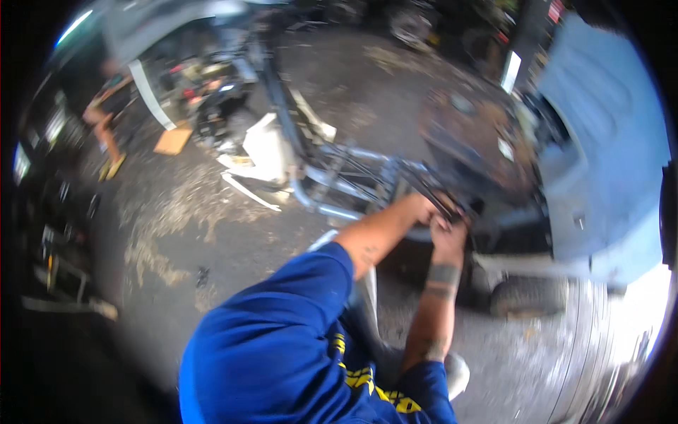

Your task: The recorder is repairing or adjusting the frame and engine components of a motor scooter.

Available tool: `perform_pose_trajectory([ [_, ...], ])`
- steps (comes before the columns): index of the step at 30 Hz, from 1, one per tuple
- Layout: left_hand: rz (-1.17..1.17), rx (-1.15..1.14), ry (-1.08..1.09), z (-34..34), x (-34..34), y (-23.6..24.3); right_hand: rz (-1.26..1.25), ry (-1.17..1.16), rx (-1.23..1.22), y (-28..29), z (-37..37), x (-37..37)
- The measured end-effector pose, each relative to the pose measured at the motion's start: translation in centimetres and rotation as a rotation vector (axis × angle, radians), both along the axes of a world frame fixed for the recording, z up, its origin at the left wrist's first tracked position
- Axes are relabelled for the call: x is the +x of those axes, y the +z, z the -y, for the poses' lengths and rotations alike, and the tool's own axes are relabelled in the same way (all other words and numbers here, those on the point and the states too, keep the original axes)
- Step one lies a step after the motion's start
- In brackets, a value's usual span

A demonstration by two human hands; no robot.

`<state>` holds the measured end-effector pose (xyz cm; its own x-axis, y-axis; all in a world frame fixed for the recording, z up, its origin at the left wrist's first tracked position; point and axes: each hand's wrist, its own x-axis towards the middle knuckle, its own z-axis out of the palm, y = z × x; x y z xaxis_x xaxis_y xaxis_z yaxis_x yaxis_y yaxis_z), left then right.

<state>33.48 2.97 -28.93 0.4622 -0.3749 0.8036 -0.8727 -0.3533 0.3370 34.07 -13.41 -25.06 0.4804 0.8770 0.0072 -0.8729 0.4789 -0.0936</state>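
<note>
Both my hands meet at the blue tubular metal frame (321,208) in the middle of the view, blurred by motion. My left hand (426,207) is closed on a slim dark bar (432,195), which slants down to the right from the frame's tubes. Close beside it, my right hand (448,230) has its fingers curled around the bar's lower end. What lies between the fingers there is partly hidden. Just beyond my hands is a rusty brown metal panel (473,138) with small things on it.
A light blue vehicle body (607,155) stands on the right, with a tyre (530,297) below it. White broken panels (268,148) and a piece of cardboard (173,140) lie on the stained floor to the left. A person (104,127) is at the far left.
</note>
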Motion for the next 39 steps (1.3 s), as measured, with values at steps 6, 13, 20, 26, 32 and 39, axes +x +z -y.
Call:
perform_pose_trajectory([
  [6, -1.361, -1.183, -0.178, 3.1, -0.2, -0.5, -0.142, -0.167, -0.175, 0.5, -0.3, -1.0],
  [13, -1.527, -1.105, -0.092, 6.2, -1.3, 3.1, -0.121, -0.165, -0.367, -2.1, 2.1, 0.0],
  [20, -0.541, -0.59, 1.153, 11.2, -4.6, 4.9, -0.088, -0.071, -0.252, -9.0, 4.4, -2.3],
  [26, -0.307, -0.362, 1.241, 13.9, -3.3, 3.4, -0.196, -0.22, -0.403, -11.1, 9.9, -2.9],
  [32, -0.595, -0.747, 1.27, 14.6, -2.5, 4.4, -0.452, -0.422, -0.693, -18.3, 15.8, 0.5],
  [39, -0.887, -1.468, 1.257, 14.4, 1.5, 3.7, -0.518, -0.699, -1.024, -21.6, 22.4, 2.9],
])
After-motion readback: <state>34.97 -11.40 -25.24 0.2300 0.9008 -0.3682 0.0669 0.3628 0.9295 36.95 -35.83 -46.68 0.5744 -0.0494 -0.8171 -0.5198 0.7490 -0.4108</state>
